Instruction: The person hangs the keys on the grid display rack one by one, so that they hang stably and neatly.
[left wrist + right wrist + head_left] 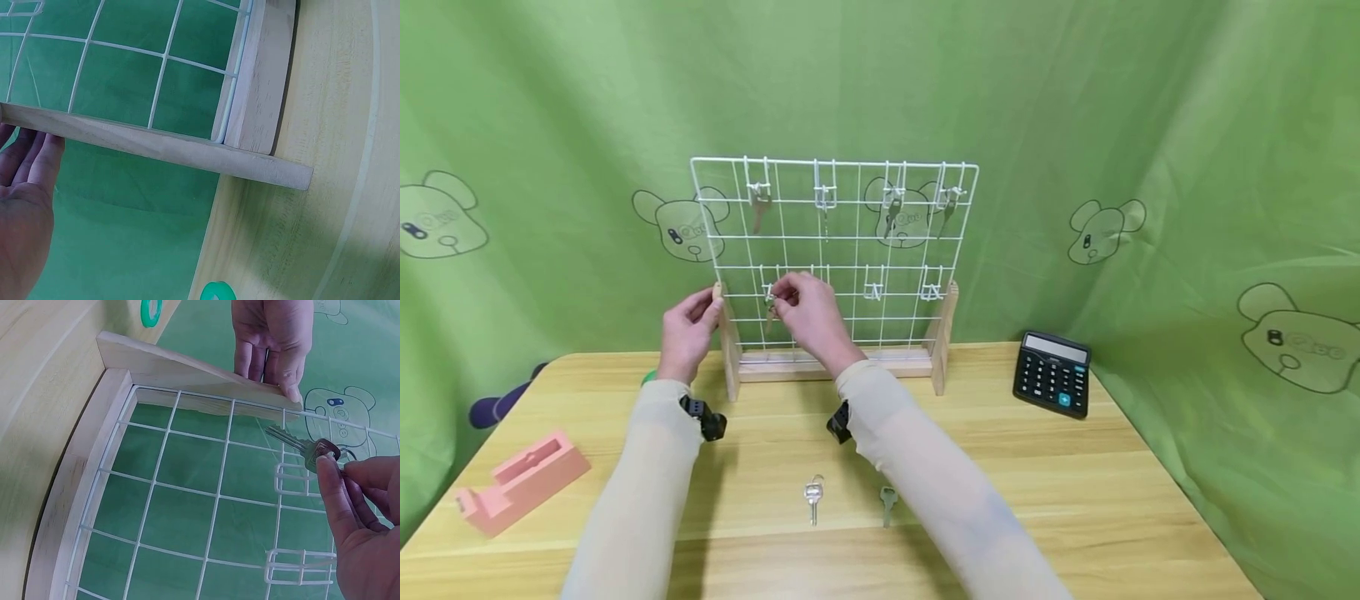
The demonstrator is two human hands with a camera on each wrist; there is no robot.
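A white wire grid rack (858, 237) stands upright on a wooden base. My left hand (688, 332) holds the top of its left wooden upright (728, 350), thumb on one side and fingers on the other. With thumb and fingertips my right hand (812, 317) pinches a key (292, 440) by its head, its toothed blade pointing away from the fingers. The key is close to a hook (767, 292) at the left of the lower row. In the right wrist view, wire hooks (294, 481) sit just beside the key.
Keys (892, 217) hang from the upper hooks. Two keys, one with a ring (813, 493) and another (887, 500), lie on the table in front. A black calculator (1052, 375) lies at right, a pink tape dispenser (523, 483) at left. A green ring-shaped object (218, 290) is behind the left wrist.
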